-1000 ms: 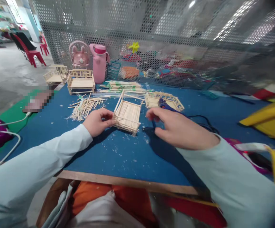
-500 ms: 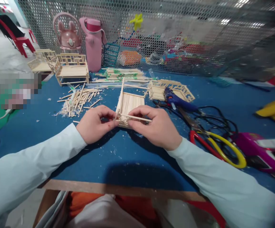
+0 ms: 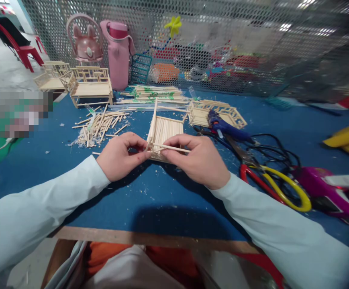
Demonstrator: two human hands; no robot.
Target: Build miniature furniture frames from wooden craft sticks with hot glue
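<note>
A small structure of pale wooden sticks (image 3: pixel 168 127) lies on the blue table in front of me, with a slatted panel and a longer stick rising at its left. My right hand (image 3: pixel 196 158) pinches a thin wooden stick (image 3: pixel 174 148) that crosses the structure's near end. The stick's left tip meets the near left corner. At that corner my left hand (image 3: pixel 124 156) is closed, its thumb and fingertips pressed on the end of the upright wooden piece. The fingers hide part of the joint there.
Loose cut sticks (image 3: pixel 102 124) lie in a pile at the left. Finished miniature stick furniture (image 3: pixel 91 88) stands behind, near a pink bottle (image 3: pixel 118 60). On the right are a blue glue gun (image 3: pixel 228 127), red-and-yellow-handled scissors (image 3: pixel 285 188) and black cords. A perforated metal screen (image 3: pixel 237 24) rises behind.
The stick in my right hand has shifted very slightly, its right end a little lower in the fingers. Both hands stay at the near end of the structure.
</note>
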